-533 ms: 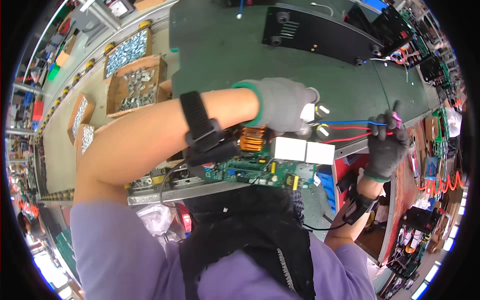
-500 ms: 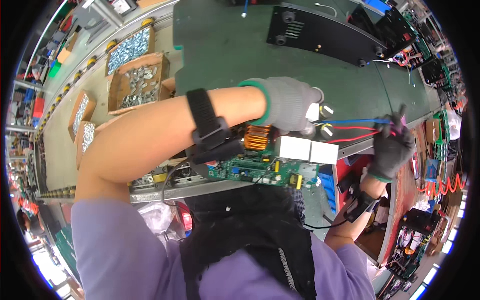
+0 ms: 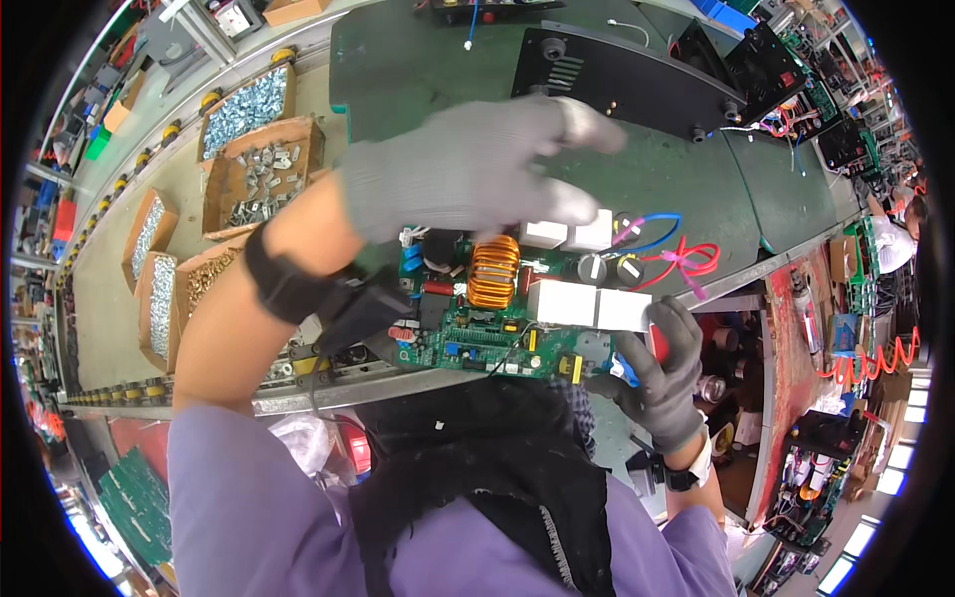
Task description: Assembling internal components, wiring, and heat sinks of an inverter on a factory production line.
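A green circuit board point(image 3: 468, 343) lies along the near edge of the bench, carrying a copper-wound coil point(image 3: 493, 273) and white box-shaped parts point(image 3: 563, 302). Above it my left hand point(image 3: 463, 164), in a grey glove, reaches across with fingers apart and nothing in them; motion blurs it. My right hand point(image 3: 665, 376), in a dark glove, is by the board's right end, thumb and fingers spread. Whether its fingertips touch the board, I cannot tell. Red wires point(image 3: 696, 261) and a blue wire point(image 3: 659, 231) loop loosely off the board's right side.
Toward the back of the green bench lies a black metal panel point(image 3: 622, 85). At left, cardboard boxes hold small metal clips point(image 3: 267, 179) and shiny fasteners point(image 3: 247, 111). Further right stands a red-edged shelf point(image 3: 776, 398), with a coiled orange hose point(image 3: 875, 363) beyond.
My right hand has let go of the red and blue wires and moved down to the board's right end. My left hand has lifted off the board and moved up-left, its fingers opening.
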A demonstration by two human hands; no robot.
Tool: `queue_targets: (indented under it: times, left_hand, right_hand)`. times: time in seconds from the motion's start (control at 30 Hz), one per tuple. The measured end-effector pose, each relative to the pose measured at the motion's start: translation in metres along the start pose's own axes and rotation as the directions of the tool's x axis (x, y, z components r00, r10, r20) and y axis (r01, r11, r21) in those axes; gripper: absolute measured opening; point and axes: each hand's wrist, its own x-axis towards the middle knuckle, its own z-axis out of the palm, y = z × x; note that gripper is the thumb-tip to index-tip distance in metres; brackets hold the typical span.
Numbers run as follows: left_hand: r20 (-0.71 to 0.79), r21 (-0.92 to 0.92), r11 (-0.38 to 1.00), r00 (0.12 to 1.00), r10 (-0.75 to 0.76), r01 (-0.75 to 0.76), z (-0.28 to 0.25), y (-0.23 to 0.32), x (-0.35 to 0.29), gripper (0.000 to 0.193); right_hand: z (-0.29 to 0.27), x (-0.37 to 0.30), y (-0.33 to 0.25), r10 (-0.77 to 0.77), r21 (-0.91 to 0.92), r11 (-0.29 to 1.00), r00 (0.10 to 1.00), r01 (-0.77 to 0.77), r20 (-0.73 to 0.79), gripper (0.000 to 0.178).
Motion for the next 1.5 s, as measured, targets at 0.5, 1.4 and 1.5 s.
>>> queue_targets:
  times: [0.5, 1.4, 1.5]
  left_hand:
    - [-0.349, -0.457, 0.888, 0.928, -0.133, -0.045, 0.032, -0.139, -0.065, 0.047]
    - [-0.169, -0.466, 0.861, 0.935, -0.313, 0.204, 0.025, -0.141, -0.061, 0.041]
    - [-0.25, -0.576, 0.803, 0.903, -0.35, 0.152, 0.033, -0.149, -0.052, 0.059]
  right_hand:
    - [0.008, 0.047, 0.013, -0.191, 0.163, 0.963, 0.969, 0.216, -0.157, 0.05]
    - [0.008, 0.19, 0.086, 0.736, 0.551, 0.565, 0.677, -0.614, -0.001, 0.048]
    - [0.003, 0.156, 0.108, 0.452, 0.209, 0.892, 0.813, -0.401, -0.367, 0.042]
